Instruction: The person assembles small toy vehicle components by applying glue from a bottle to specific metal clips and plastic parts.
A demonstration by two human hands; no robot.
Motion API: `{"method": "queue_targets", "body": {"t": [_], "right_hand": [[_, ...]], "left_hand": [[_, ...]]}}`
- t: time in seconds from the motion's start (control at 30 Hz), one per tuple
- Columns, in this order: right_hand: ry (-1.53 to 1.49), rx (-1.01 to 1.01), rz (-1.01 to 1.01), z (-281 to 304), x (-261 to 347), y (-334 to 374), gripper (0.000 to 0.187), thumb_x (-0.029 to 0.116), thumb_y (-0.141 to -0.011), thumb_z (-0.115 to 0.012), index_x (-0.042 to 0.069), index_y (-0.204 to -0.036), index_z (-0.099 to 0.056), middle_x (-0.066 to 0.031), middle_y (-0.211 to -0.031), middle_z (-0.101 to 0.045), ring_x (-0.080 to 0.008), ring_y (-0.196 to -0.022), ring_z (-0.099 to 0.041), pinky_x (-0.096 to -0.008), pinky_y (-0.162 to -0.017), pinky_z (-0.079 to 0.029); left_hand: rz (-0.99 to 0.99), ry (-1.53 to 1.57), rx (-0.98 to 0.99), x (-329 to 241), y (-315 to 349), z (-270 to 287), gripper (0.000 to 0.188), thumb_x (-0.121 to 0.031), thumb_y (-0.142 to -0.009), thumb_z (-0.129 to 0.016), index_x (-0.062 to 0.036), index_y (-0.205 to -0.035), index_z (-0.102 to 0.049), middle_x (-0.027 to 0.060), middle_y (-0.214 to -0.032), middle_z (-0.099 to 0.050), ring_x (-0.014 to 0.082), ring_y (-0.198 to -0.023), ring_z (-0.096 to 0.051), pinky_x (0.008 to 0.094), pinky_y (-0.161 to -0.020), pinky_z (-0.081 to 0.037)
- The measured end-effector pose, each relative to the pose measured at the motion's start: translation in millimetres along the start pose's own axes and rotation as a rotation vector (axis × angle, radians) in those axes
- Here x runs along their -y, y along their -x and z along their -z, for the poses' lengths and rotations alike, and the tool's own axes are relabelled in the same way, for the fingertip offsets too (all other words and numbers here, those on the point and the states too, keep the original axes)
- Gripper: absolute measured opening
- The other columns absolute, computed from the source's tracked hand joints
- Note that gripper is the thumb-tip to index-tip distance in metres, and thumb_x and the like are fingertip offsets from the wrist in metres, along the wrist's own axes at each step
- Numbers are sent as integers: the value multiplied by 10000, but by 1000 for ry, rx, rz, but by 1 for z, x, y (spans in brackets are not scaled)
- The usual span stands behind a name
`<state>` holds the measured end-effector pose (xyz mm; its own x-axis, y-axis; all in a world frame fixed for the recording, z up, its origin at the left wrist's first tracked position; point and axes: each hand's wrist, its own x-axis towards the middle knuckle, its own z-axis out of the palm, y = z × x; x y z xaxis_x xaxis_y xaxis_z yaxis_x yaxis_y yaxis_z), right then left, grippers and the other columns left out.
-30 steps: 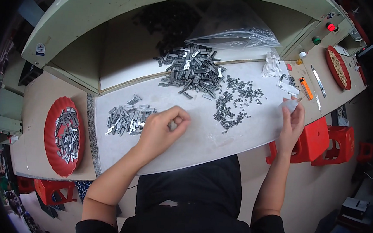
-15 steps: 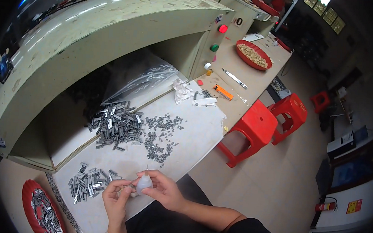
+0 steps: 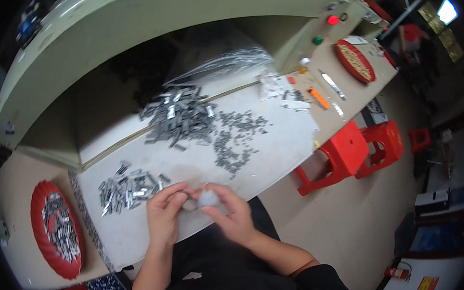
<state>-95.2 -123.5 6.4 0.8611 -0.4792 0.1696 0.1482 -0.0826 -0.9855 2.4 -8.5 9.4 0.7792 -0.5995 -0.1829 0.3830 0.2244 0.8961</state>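
My right hand is closed around a small whitish squeeze bottle with a rounded body. My left hand is pinched close beside it, fingertips near the bottle. What the left fingers grip is too small and blurred to make out. Both hands are over the near edge of a white board. Left of them lies a loose group of metal strips. Farther off is a bigger heap of grey metal strips, with many tiny metal pieces scattered to its right.
A pale green hooded cabinet arches over the board's far side. At left stands a red tray of metal parts; another red tray is far right. An orange tool lies beyond the board. Red stools stand at right.
The whole view has tilted and shifted, so the board's contents sit higher in the picture. Both hands remain together around the bottle; its thin tip, distinct before, is now blurred.
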Motion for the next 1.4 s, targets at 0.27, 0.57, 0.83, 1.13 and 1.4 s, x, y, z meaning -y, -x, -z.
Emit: {"method": "queue_targets", "body": {"t": [0.27,0.57,0.83,1.13,1.4], "right_hand": [[-209,-16,4,32,16,-5,388,-16,-824,-474,-25,-1206,-407,-115,-1037,-454,-202,-828,-550,-291,-676,-507],[-370,-171,-12,39,20,-1,379,126,-686,-698,30,-947,-439,-120,-909,-492,-167,-740,-522,-253,-582,-455],[-171,-190,174,36,13,1,336,7,-649,-704,24,-912,-495,-116,-912,-510,-185,-824,-545,-274,-730,-446],[3,-125,247,36,8,2,353,-30,-644,-701,8,-929,-495,-129,-919,-511,-195,-835,-549,-284,-737,-449],[12,-119,230,40,12,2,347,-48,-650,-684,13,-929,-488,-133,-926,-513,-192,-850,-542,-281,-744,-444]], "left_hand": [[62,28,63,1,0,1,228,36,-767,-575,7,-992,-573,113,-915,-623,130,-841,-580,234,-751,-456],[14,-69,71,-1,-1,1,229,40,-725,-619,8,-952,-605,89,-886,-627,113,-813,-574,224,-749,-450],[-35,-144,96,3,1,1,219,53,-716,-618,12,-930,-600,98,-896,-626,124,-820,-575,232,-751,-448],[-74,-190,102,5,1,1,188,35,-731,-613,-8,-914,-623,44,-883,-623,83,-822,-551,206,-740,-424],[-81,-244,125,5,-3,-3,179,41,-725,-613,-6,-897,-627,53,-878,-619,99,-819,-554,206,-738,-419]]}}
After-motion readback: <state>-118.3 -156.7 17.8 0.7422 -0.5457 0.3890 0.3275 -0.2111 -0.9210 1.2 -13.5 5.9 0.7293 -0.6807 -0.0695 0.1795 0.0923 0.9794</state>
